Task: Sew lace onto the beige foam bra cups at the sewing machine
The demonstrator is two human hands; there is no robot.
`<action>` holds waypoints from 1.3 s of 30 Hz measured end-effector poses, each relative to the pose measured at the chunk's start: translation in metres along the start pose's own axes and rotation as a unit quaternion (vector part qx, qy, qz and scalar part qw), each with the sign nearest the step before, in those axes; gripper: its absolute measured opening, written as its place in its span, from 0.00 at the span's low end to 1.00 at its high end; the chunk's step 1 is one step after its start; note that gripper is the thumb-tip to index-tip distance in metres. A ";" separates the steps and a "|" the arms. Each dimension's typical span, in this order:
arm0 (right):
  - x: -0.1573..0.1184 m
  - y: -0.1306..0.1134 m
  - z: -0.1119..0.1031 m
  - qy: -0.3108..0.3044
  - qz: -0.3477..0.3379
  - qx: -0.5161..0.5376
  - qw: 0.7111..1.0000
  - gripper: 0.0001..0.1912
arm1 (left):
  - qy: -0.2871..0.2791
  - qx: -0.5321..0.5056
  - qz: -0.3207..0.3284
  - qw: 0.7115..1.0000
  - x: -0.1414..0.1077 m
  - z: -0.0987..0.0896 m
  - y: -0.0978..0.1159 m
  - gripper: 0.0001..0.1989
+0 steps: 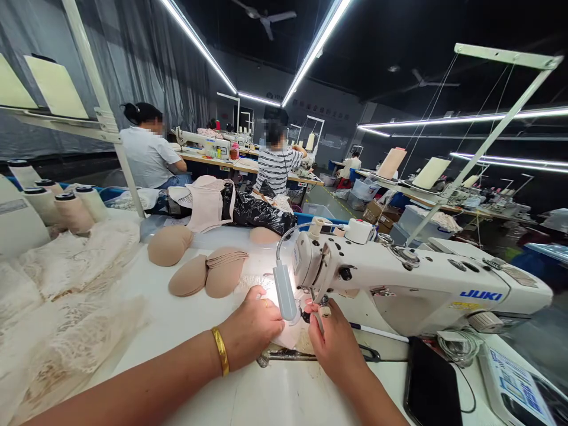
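Note:
My left hand (255, 325), with a gold bracelet (220, 350) at the wrist, is closed with curled fingers on a pale fabric piece (286, 336) on the machine bed. Some white lace (251, 285) shows just behind it. My right hand (335, 340) is at the needle area of a white sewing machine (399, 284), its thumb and fingers drawn together. What lies between them is hidden. A grey lamp (284, 293) on a bent neck lights the spot between my hands and covers part of the fabric.
Beige moulded cups (226, 272) lie in stacks beyond my left hand. Cream lace (57, 319) heaps up on the left, near thread cones (73, 213). A black phone (432, 384) and small scissors (369, 353) lie at right. Co-workers (148, 148) sit at machines further back.

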State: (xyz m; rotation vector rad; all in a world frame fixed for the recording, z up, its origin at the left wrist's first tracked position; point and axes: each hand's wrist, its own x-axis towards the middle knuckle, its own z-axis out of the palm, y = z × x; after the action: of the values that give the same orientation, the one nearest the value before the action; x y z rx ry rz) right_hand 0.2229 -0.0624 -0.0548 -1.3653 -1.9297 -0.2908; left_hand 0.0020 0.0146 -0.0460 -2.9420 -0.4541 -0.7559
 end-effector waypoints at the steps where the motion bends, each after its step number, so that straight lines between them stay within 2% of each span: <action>1: 0.000 -0.001 0.000 -0.003 0.003 -0.001 1.000 0.13 | 0.000 0.002 0.002 1.000 0.000 0.000 0.000 0.13; 10: -0.001 -0.001 -0.003 -0.011 -0.020 -0.007 1.000 0.15 | -0.009 0.022 0.000 1.000 0.001 0.000 -0.002 0.12; 14: -0.005 -0.004 -0.009 -0.092 -0.047 0.009 0.995 0.19 | -0.018 0.046 0.005 0.999 0.000 -0.004 0.005 0.10; 17: -0.007 -0.009 -0.013 -0.172 -0.048 0.043 0.983 0.16 | -0.020 0.044 0.021 0.999 -0.004 -0.007 0.017 0.10; 20: -0.009 -0.011 -0.013 -0.206 -0.030 0.049 0.977 0.15 | -0.021 0.036 0.020 0.999 -0.006 -0.008 0.025 0.09; 26: -0.009 -0.008 -0.006 -0.194 -0.015 0.044 0.980 0.20 | -0.066 0.037 0.009 0.997 -0.002 -0.006 0.013 0.11; 30: -0.007 -0.007 -0.001 -0.189 -0.004 0.023 0.982 0.22 | -0.072 0.051 -0.002 0.996 0.003 -0.003 0.006 0.10; 39: -0.008 -0.005 0.013 -0.146 -0.004 -0.022 0.989 0.18 | -0.079 0.022 -0.013 0.997 0.017 -0.010 -0.017 0.10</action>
State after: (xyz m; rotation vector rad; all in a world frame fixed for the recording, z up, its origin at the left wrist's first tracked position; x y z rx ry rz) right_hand 0.2140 -0.0626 -0.0678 -1.4965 -2.1789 -0.1447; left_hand 0.0065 0.0342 -0.0290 -2.9721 -0.5145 -0.5100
